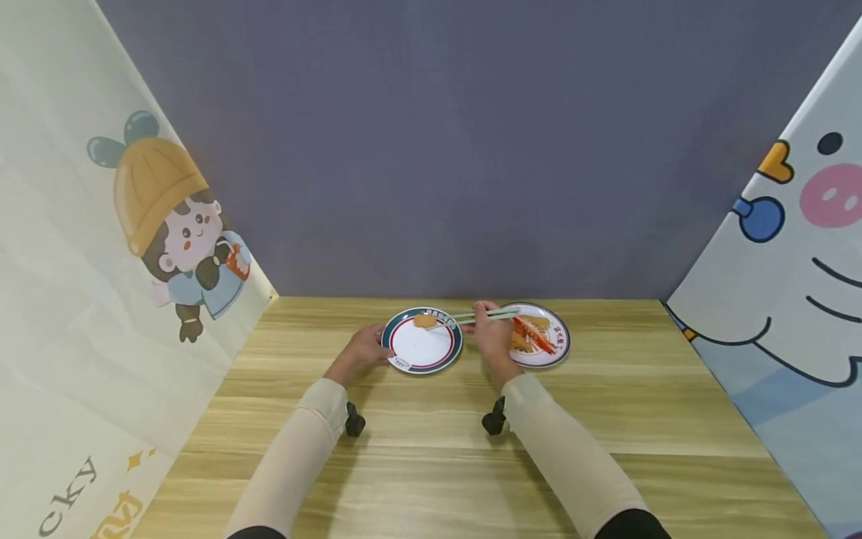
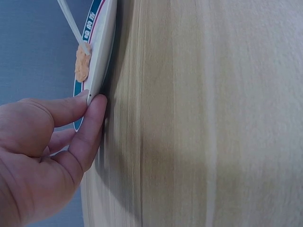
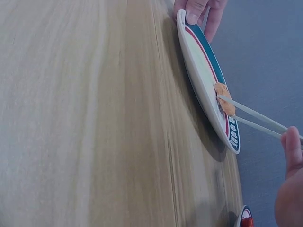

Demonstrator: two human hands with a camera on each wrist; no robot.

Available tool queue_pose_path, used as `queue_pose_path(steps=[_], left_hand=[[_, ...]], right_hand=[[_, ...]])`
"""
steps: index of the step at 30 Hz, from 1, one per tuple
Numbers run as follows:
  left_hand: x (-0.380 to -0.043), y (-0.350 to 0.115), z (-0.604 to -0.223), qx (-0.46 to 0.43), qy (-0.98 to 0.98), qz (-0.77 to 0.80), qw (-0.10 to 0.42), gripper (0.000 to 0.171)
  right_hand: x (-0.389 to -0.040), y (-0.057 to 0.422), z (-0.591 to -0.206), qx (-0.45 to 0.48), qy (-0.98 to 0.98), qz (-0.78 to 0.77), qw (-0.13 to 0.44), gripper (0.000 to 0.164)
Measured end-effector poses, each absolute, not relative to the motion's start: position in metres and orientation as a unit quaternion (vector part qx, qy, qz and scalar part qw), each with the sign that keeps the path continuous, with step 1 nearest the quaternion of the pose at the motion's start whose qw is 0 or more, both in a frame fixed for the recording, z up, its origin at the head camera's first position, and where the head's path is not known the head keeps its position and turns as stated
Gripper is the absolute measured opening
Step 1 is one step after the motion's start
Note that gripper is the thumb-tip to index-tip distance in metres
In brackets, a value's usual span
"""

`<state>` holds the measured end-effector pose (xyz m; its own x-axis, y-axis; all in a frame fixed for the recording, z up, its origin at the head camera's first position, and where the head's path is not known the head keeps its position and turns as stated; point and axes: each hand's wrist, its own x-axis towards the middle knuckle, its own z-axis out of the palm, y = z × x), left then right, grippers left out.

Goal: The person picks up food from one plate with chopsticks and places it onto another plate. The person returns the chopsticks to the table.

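Observation:
My left hand (image 1: 366,346) pinches the near-left rim of a white plate (image 1: 420,348) with a teal band and a red ring, thumb on top and fingers beneath in the left wrist view. My right hand (image 1: 494,337) grips a pair of pale chopsticks (image 1: 471,317) that reach leftward over this plate. Their tips meet an orange-brown piece of food (image 3: 224,98) at the plate's far side. In the right wrist view the tips lie on either side of the piece.
Right of the teal plate is an oval white plate (image 1: 560,352) bearing red crab-stick-like strips (image 1: 535,335) and golden-brown pieces (image 1: 520,343), partly behind my right hand. Both plates are near the back of the wooden table (image 1: 417,427). A grey wall (image 1: 431,150) rises behind, with printed panels at both sides.

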<state>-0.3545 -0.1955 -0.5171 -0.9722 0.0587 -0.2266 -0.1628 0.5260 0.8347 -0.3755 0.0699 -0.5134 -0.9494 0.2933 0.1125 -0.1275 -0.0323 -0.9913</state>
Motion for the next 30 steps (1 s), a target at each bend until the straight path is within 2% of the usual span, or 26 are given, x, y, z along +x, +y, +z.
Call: queue_pose_path(steps=[9, 24, 30], left_hand=[[-0.357, -0.198, -0.516, -0.019, 0.86, 0.495, 0.122, 0.07], [-0.352, -0.194, -0.514, -0.031, 0.864, 0.489, 0.118, 0.073], [-0.353, -0.195, -0.513, -0.042, 0.859, 0.494, 0.126, 0.074]], right_hand=[[-0.376, 0.077, -0.509, -0.079, -0.672, 0.724, 0.134, 0.024], [-0.376, 0.09, -0.51, -0.094, -0.67, 0.727, 0.121, 0.034], [-0.376, 0.093, -0.508, -0.108, -0.667, 0.726, 0.126, 0.029]])
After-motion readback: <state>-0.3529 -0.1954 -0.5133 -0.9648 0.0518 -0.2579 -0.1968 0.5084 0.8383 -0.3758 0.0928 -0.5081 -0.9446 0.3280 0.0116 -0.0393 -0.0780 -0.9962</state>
